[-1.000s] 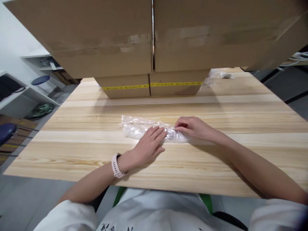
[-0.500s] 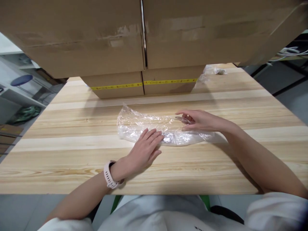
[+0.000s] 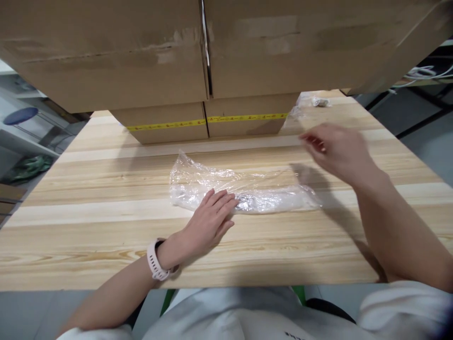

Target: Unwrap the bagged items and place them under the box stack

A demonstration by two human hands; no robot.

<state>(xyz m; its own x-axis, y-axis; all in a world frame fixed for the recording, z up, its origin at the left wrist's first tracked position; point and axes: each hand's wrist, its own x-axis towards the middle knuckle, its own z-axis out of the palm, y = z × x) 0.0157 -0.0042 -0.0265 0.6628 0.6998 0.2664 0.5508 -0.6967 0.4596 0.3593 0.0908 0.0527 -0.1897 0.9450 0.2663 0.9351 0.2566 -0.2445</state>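
Note:
A clear, crinkled plastic wrap lies across the wooden table in front of me, with something whitish and partly silvery inside that I cannot make out. My left hand rests flat on its near edge, fingers stretched out, a pale pink watch band round the wrist. Above and beyond the wrap's right end, my right hand is raised off the table and somewhat blurred. Its fingers are curled together; whatever they may pinch is hidden.
Large cardboard boxes tower over the far side, above smaller boxes with yellow tape. A crumpled clear bag lies right of them. At the left is a blue stool; cables sit at the far right.
My right hand has risen from the plastic wrap and moved right and away from me. The wrap's right part now lies more spread. My left hand stays on the wrap.

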